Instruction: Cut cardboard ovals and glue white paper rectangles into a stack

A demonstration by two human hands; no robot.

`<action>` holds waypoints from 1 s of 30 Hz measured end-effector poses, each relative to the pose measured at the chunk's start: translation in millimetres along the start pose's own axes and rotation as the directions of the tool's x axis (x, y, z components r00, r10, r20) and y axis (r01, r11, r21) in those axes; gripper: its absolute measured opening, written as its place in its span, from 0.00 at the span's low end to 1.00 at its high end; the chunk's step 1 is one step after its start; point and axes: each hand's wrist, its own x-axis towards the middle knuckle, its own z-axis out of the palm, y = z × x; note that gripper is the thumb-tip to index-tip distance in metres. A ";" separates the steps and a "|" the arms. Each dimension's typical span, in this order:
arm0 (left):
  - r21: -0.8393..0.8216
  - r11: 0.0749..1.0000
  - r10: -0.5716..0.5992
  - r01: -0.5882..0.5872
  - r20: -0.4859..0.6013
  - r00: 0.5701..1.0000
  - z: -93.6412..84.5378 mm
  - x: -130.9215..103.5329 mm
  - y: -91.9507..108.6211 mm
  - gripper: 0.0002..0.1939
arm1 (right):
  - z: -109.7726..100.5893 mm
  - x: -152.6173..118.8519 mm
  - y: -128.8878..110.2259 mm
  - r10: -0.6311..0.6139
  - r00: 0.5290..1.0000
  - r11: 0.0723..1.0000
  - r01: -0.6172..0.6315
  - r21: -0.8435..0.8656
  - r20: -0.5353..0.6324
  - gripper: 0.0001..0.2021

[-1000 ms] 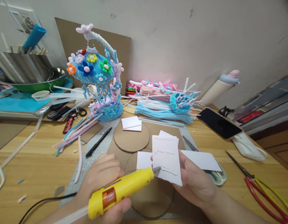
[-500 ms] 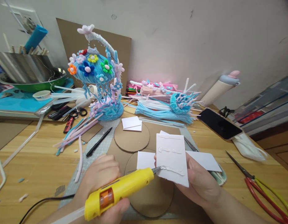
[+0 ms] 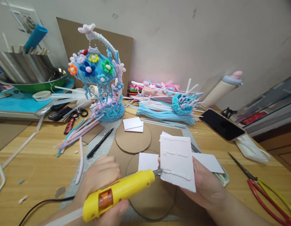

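My left hand (image 3: 101, 175) is wrapped round a yellow hot glue gun (image 3: 121, 193), with a clear glue stick (image 3: 65, 218) sticking out of its back. The metal nozzle meets the left edge of a small white card (image 3: 175, 161). Several raised lines of clear glue run across that card's face. My right hand (image 3: 206, 185) grips the card from its right side and behind, so some fingers are hidden. Beneath lie two cardboard circles (image 3: 133, 141), one partly covered by a white piece (image 3: 147, 161). More white pieces (image 3: 133, 124) rest on the far circle.
A blue pipe-cleaner lamp-like ornament (image 3: 95, 72) with flowers stands at the back left. Bundles of pipe cleaners (image 3: 166, 114) lie behind the circles. Scissors (image 3: 260, 188) and a phone (image 3: 222, 124) are on the right; a black pen (image 3: 99, 143) lies left. The gun's black cord (image 3: 46, 201) trails left.
The white card has shifted slightly right and down with my right hand. The glue gun has moved a little left, its nozzle now at the card's left edge.
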 end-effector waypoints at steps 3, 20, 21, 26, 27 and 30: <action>-0.008 1.000 -0.001 0.001 0.009 1.000 -0.5 -0.2 -0.6 0.16 | -0.3 -1.7 -1.1 -0.002 1.000 1.000 0.003 -0.006 0.009 0.29; -0.098 0.992 -0.071 0.077 0.063 0.996 -3.7 2.9 3.5 0.20 | 0.8 -1.4 -2.1 0.020 0.999 1.000 -0.019 -0.025 0.042 0.28; -0.106 0.992 -0.069 0.074 0.055 0.996 -3.4 3.0 3.3 0.20 | 0.5 -1.1 -2.1 0.023 0.999 1.000 -0.022 -0.023 0.044 0.28; -0.120 0.991 -0.054 0.059 0.042 0.998 -2.3 3.0 1.8 0.19 | 0.7 0.1 -3.7 0.049 0.998 0.999 -0.048 -0.021 0.031 0.22; -0.114 0.991 -0.061 0.066 0.046 0.997 -2.3 3.0 1.7 0.19 | 1.6 0.1 -4.3 0.044 0.998 0.999 -0.043 -0.011 0.042 0.23; -0.092 0.993 -0.074 0.078 0.054 0.996 -2.8 2.7 1.8 0.19 | 5.1 -0.6 -6.4 0.022 0.995 1.000 -0.024 0.018 0.096 0.28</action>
